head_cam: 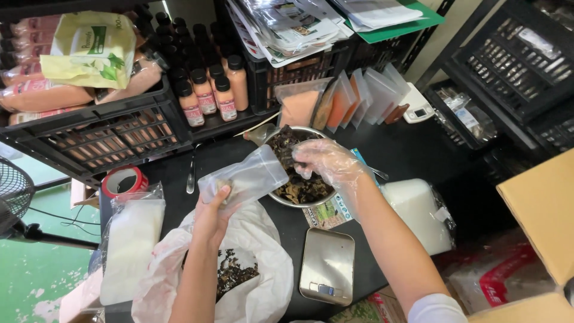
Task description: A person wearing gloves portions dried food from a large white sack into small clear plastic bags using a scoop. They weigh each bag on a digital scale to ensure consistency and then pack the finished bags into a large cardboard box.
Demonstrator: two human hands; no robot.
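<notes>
Left hand [210,216] gripping a clear plastic pouch [242,177] by its bottom, mouth tilted toward the steel bowl [276,196] mid-bench. Right hand [326,162], in a thin plastic glove, fingers pinched on dark dried pieces [302,186] over the bowl, right at the pouch's mouth. Small steel scale [327,267] near the front edge. White bag [251,263] of more dark pieces under the left wrist. Red tape roll [124,180] by the left edge.

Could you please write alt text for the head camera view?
A left hand holds a clear pouch open beside a metal bowl of dark dried pieces, while the gloved right hand reaches into the bowl. A small scale lies on the black table.
</notes>
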